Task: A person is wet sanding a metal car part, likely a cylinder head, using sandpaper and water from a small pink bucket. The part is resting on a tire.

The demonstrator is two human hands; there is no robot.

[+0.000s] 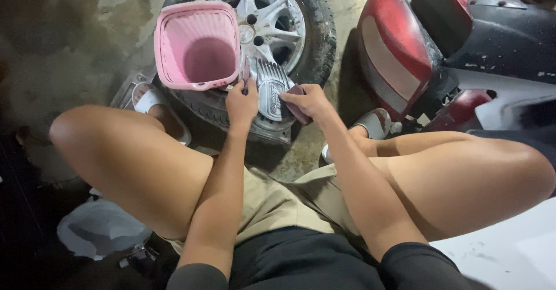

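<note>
A car wheel (pixel 307 41) with a silver alloy rim lies flat on the wet concrete floor in front of me. A silver ribbed plastic part (pixel 271 90) rests on its near edge. My left hand (pixel 241 100) grips the left side of that part, fingers closed on it. My right hand (pixel 310 101) holds a small dark red sanding pad (pixel 298 113) against the part's right side. A pink plastic basket (pixel 197 44) sits on the wheel's left, just above my left hand.
Red and black motorcycle body panels (pixel 428 46) stand to the right. My bare knees spread to both sides, feet in white sandals (pixel 152 100) beside the tyre. A crumpled white plastic bag (pixel 98 226) lies at lower left. A white panel (pixel 504 249) is at lower right.
</note>
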